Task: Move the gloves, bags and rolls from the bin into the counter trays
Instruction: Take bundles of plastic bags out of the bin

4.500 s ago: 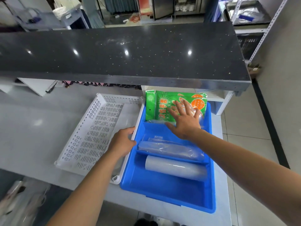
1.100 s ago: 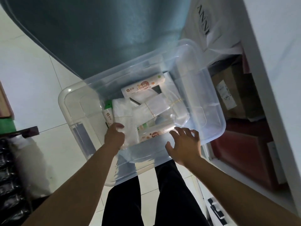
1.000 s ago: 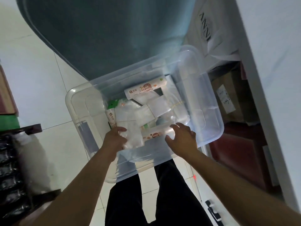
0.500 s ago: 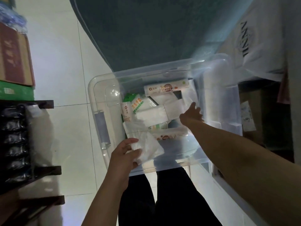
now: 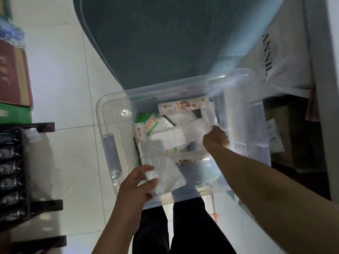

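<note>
Left hand [image 5: 136,184] now pinching clear bag [image 5: 165,177], lifted toward bin [image 5: 110,143] near rim. Right hand [image 5: 216,137] reached deeper, fingers curled among packets; grip unclear. Transfer to trays pending.

"Where's the left hand [image 5: 136,184]?"

"Low and close to the body, forearm coming up from below. Thumb and fingers are curled in, pinching something clear and crinkly between them."

"And the right hand [image 5: 216,137]?"

"Stretched further out, arm running in long from the lower right. It's turned knuckles-up with the fingers folded under like a fist. From here I can't tell whether it has hold of anything."
</note>
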`<state>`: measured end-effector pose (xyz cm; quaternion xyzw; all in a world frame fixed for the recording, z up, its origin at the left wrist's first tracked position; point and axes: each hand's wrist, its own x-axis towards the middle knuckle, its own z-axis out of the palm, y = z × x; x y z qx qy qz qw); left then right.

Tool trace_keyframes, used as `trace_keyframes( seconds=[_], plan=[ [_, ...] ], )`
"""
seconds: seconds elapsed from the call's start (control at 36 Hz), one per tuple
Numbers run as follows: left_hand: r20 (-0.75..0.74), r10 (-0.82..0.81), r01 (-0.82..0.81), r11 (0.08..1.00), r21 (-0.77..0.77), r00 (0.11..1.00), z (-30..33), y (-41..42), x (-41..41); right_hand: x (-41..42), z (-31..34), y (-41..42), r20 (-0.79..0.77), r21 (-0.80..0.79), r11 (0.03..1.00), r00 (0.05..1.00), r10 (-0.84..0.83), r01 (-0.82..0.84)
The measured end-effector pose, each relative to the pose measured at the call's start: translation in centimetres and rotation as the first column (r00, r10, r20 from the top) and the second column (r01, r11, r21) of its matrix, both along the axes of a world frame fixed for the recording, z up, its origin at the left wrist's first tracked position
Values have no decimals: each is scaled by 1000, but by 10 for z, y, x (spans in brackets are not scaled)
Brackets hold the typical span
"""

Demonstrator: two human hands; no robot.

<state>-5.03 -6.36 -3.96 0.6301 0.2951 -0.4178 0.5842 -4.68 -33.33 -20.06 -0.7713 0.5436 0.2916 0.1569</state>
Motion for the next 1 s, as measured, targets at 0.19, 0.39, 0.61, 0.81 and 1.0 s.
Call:
trace_keyframes(
  seconds=[0.19,0.39,0.61,0.81,1.0],
  plan=[
    [63,-46,48,998,-29,997,50,3,7,-4,83,-10,-8,442,788,880,-475,429],
    [182,-148,170,979,-110,972,105,18,18,-61,204,16,15,741,501,735,-678,447],
    [379,-360,432,893,-125,853,143,32,32,-176,314,81,264,708,523,509,-819,475],
    [505,-482,630,757,-171,716,187,-36,10,-264,395,86,698,419,704,292,-654,574],
    [753,-606,885,460,67,258,232,-131,-37,-336,416,9,782,-142,739,532,-324,659]
  ],
)
